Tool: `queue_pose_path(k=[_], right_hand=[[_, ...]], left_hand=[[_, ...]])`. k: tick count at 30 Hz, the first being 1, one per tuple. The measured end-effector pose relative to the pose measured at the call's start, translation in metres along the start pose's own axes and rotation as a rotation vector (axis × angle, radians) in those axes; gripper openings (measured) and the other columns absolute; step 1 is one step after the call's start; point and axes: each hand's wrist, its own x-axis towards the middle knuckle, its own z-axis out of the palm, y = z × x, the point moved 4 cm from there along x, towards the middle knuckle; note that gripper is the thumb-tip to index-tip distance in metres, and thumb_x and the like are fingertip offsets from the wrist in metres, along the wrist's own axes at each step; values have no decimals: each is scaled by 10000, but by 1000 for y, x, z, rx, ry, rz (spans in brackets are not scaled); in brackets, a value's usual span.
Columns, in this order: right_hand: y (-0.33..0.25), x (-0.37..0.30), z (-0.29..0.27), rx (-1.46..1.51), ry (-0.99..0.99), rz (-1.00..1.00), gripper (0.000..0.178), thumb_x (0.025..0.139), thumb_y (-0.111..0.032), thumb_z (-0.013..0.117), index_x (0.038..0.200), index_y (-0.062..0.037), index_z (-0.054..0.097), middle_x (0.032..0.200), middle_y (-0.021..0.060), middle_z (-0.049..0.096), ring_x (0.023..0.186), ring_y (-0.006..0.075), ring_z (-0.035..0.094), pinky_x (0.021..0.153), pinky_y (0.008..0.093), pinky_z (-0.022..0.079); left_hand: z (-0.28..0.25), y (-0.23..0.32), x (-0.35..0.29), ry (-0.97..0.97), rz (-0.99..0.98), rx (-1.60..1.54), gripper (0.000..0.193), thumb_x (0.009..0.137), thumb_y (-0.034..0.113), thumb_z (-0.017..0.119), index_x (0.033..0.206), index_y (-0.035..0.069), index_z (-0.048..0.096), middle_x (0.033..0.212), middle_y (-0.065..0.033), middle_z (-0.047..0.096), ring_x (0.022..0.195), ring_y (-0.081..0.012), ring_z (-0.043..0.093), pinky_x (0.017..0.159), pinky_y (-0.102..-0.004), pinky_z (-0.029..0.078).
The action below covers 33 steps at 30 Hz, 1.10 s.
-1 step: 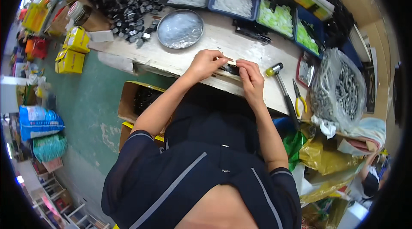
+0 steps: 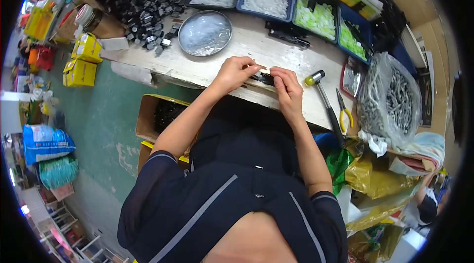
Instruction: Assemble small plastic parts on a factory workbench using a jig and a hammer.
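At the near edge of the workbench (image 2: 192, 71), my left hand (image 2: 235, 73) is closed in a pinch on a thin reddish-brown strip (image 2: 261, 66). A hand's width away, my right hand (image 2: 288, 88) has its fingers together and bent over a small black part (image 2: 266, 79). That part lies low at the bench edge between the two hands, its right end hidden under my right fingers. Just right of my right hand rests a hammer (image 2: 323, 99) with a yellow-tipped head, and beside it pliers (image 2: 345, 110) with yellow handles.
Behind my hands sits a round metal dish (image 2: 205, 33) with clear film. A heap of black pieces (image 2: 148, 11) covers the back left. Trays hold white pieces (image 2: 265, 1) and green pieces (image 2: 316, 18). To the right bulges a plastic bag (image 2: 390, 100) of grey metal parts. An open carton (image 2: 150, 120) stands below.
The whole view has shifted very slightly. Both hands keep the same pose at the bench edge.
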Motion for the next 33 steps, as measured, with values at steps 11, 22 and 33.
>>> queue_pose_path(k=[11,22,33], right_hand=[[3,-9,-7,-45,-3,14,148,861,-94,523,923,10,607,975,101,604,903,210,550,780,285,436],[0,-5,-5,-22,36,-18,111,828,-75,549,879,9,602,926,101,600,826,240,534,734,308,423],[1,-4,-5,-38,36,-18,97,813,-59,552,866,5,601,917,96,599,812,246,524,729,317,414]], left_hand=[[25,29,-13,133,258,361,162,795,174,614,857,28,650,685,-107,617,576,-174,581,521,-290,445],[24,-20,-4,121,21,-193,107,757,104,654,842,41,671,652,-53,614,559,-85,517,513,-225,404],[23,33,5,86,271,556,82,726,125,591,733,62,642,754,-125,565,714,-307,579,619,-415,458]])
